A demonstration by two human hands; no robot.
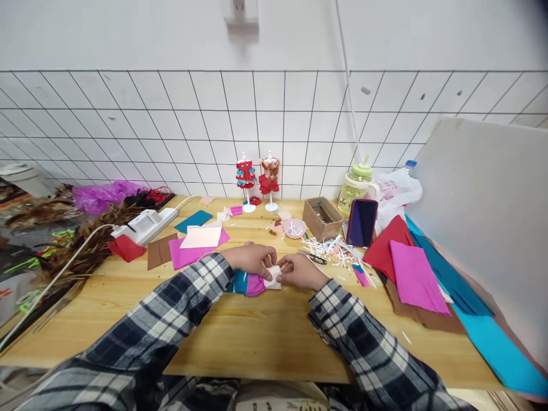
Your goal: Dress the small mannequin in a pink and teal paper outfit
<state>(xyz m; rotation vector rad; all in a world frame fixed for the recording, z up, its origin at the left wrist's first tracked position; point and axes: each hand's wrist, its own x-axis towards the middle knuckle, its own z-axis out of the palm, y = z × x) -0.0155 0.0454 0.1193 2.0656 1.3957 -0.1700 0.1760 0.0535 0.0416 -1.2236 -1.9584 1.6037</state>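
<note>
My left hand (253,258) and my right hand (302,270) meet over the middle of the wooden table. Between their closed fingertips is a small pale pink piece of crepe paper (273,278). It joins a magenta crepe paper part (256,285) and a teal part (238,282), which lie on the table partly under my left hand and wrist. Two small dress forms (245,174) in ruffled paper dresses, one red and blue, one red and brown, stand at the wall. Small scissors (313,257) lie beyond my right hand.
White paper strips (331,250) lie scattered by a cardboard box (322,220) and a pink dish (295,229). A phone (362,223) leans near a green-lidded jug (358,185). A power strip (145,226) sits left; folded crepe paper (417,277) lies right.
</note>
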